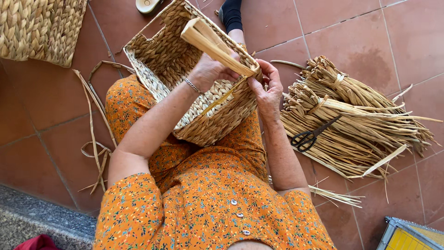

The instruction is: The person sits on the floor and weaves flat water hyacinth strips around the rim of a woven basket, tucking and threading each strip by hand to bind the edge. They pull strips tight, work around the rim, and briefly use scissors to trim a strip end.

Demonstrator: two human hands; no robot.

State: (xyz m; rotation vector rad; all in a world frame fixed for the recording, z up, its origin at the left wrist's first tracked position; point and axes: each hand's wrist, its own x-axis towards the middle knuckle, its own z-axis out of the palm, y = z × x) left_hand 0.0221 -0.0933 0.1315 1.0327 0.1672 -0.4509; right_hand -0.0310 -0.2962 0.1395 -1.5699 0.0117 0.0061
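Left hand [210,69] holds a grip on pale flat reed strips [210,41] over the rectangular woven straw basket [162,60]; right hand [268,95], at 3 o'clock, seemingly pinches its rim.

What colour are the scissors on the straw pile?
Black scissors, lying open on the tan straw bundles; clearest in the head view.

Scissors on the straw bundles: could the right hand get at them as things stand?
Probably yes. The scissors lie uncovered on top of the straw bundles, just beside the right hand, though that hand is now pressed against the woven basket rim.
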